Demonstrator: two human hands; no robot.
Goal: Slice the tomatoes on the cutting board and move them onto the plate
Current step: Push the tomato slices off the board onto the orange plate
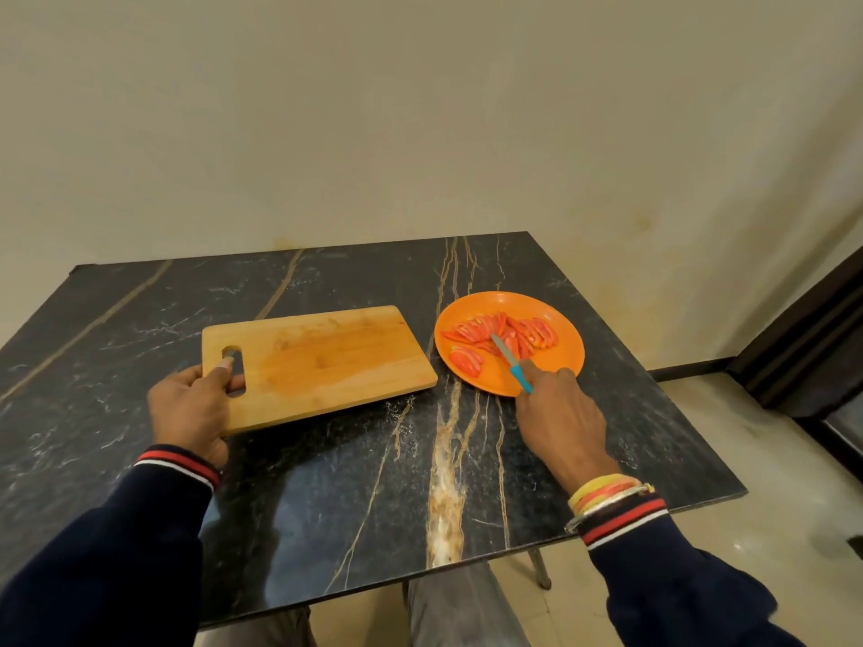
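A wooden cutting board (322, 361) lies bare on the dark marble table. My left hand (191, 408) grips its near left end, with a finger through the handle slot. To the right, an orange plate (567, 361) holds several red tomato slices (504, 331). My right hand (558, 413) holds a small knife (509, 357) by its blue handle. The blade reaches over the plate's near rim and its tip rests among the slices.
The dark marble table (355, 483) has its front edge close to my knees and its right edge just past the plate. A beige wall stands behind. A dark door frame (812, 338) and tiled floor lie to the right.
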